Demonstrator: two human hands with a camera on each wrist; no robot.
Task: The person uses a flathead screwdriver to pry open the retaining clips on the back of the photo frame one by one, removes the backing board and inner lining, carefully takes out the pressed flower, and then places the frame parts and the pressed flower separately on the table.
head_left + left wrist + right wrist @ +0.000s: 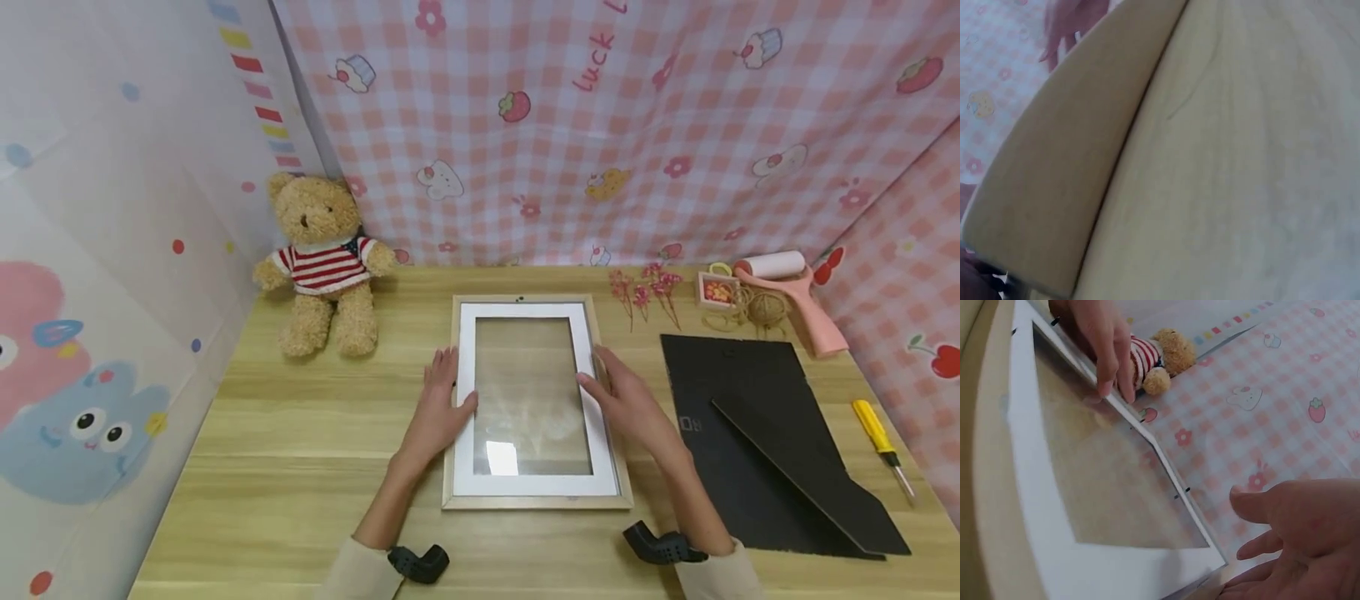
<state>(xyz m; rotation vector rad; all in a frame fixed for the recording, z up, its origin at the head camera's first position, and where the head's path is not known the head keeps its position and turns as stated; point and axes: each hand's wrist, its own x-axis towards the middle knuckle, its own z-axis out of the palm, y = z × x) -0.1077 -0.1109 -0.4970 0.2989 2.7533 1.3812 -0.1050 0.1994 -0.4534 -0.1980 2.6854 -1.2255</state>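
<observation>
A wooden picture frame (pixel 537 503) with a white mat (pixel 525 486) and a clear pane (pixel 525 392) lies on the table in front of me. My left hand (pixel 438 412) rests along its left side, fingers straight at the outer edge and thumb over the mat. On the opposite side is my right hand (pixel 633 408), thumb reaching over the mat in the head view. The right wrist view shows this right hand (pixel 1310 531) with thumb and fingers spread apart beside the frame. Small black tabs (pixel 1187 489) stick out along the frame's inner edge.
A black backing board (pixel 720 467) with its stand leg (pixel 810 475) lies to the right, a yellow screwdriver (pixel 873 429) beyond it. Dried pink flowers (pixel 663 287), twine (pixel 767 308) and a pink-handled roller (pixel 813 317) are at the back right. A teddy bear (pixel 322 267) sits back left.
</observation>
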